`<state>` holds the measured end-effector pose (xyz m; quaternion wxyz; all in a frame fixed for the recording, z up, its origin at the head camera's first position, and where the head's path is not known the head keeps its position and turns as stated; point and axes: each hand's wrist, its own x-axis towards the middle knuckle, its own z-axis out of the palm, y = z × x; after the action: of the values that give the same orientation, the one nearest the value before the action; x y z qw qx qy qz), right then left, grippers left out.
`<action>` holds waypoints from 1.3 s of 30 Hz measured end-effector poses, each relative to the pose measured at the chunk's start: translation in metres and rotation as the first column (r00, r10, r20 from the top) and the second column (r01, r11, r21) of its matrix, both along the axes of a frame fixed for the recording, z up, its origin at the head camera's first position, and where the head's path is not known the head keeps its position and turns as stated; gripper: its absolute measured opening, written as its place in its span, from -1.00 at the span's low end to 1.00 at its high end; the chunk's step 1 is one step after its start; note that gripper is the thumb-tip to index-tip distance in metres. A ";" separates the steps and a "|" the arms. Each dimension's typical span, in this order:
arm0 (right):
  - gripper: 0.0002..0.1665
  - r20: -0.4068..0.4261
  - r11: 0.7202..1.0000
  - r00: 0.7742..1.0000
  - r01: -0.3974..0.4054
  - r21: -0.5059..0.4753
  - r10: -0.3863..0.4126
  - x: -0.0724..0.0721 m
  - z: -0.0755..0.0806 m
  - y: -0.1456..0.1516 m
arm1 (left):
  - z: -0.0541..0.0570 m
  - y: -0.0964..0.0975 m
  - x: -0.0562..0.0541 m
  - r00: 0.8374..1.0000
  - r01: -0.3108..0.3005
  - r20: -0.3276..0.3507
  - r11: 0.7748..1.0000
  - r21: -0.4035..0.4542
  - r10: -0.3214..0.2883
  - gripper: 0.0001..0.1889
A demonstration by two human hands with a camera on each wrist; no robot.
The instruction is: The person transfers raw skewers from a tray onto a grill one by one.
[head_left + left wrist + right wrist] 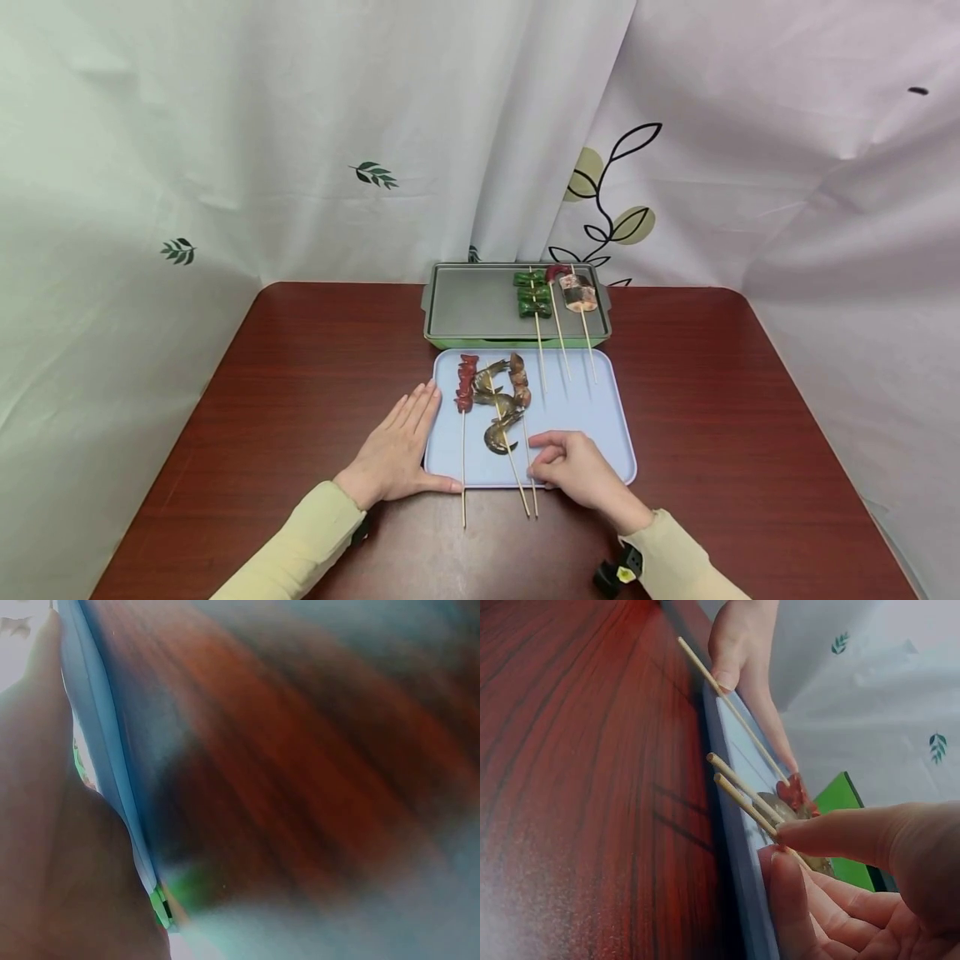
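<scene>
Dark red wood-grain table (300, 367): occupies the lower frame. Light-blue tray (581, 433): lower centre. Green-sided grill pan (480, 300): centre, bearing three skewers (534, 308) at its right end. On the tray, right to left: brown-chunk skewer (519, 379), prawn-like skewer (498, 404), red skewer (465, 383).

Caution: lifting the brown-chunk skewer may drag the prawn-like skewer; probable cause, adjacent heads that appear to touch. A nudge from the left thumb could roll the red skewer.

Left hand (401, 442): flattened along the tray's left edge, fingers straight, grasping nothing. Right hand (577, 471): thumb and forefinger pinch the brown-chunk skewer's stick.
</scene>
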<state>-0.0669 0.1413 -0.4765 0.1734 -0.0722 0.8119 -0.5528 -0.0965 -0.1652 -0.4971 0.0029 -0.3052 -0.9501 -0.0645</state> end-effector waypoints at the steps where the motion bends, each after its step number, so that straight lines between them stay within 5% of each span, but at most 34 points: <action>1: -0.55 0.004 1.000 1.000 0.004 -0.003 -0.004 0.000 0.000 0.000 | 0.001 0.000 0.000 1.000 -0.001 0.003 1.000 -0.007 0.001 0.43; 18: -0.26 0.088 0.985 0.995 0.065 -0.160 -0.052 0.009 0.011 0.009 | -0.005 -0.001 -0.001 1.000 -0.010 -0.003 1.000 -0.004 0.010 0.45; 39: -0.27 0.152 0.971 0.988 0.068 -0.227 -0.033 0.013 0.008 0.012 | -0.004 -0.001 0.000 1.000 0.000 -0.019 1.000 0.020 0.000 0.45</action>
<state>-0.0538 0.1535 -0.4684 0.2089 -0.0303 0.7284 -0.6518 -0.0968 -0.1662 -0.5012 0.0151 -0.3059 -0.9493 -0.0710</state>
